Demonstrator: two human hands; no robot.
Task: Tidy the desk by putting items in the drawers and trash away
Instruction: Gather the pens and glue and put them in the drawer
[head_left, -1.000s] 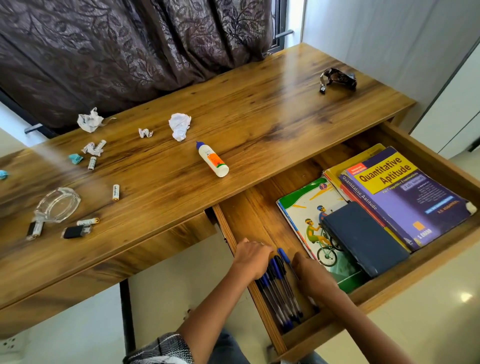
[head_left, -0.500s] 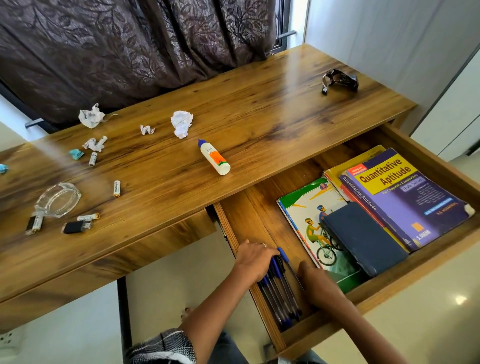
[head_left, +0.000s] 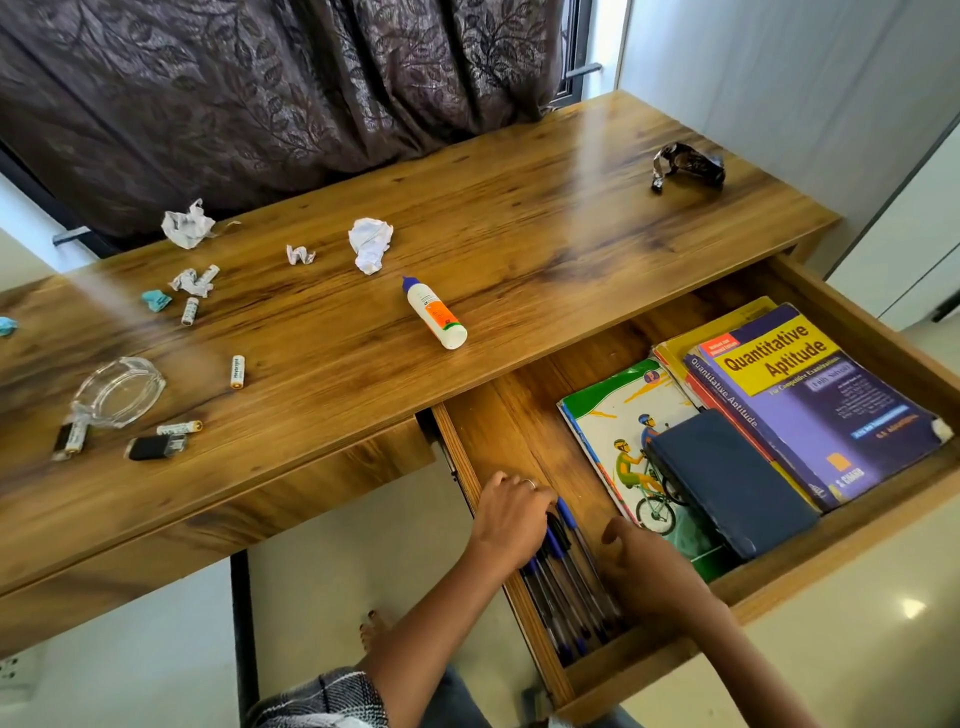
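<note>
Left hand curls on the pens, right hand rests loose beside them; glue lies far-left on the tabletop, pointing far-near, nearer the left hand.

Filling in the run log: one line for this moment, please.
stage: pens into drawer | left hand: on pens | right hand: beside pens | glue, batteries, paper: on desk

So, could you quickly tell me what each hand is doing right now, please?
Left hand: fingers curled over the pens in the drawer, gripping them.
Right hand: beside the pens; grip cannot be told.
</note>
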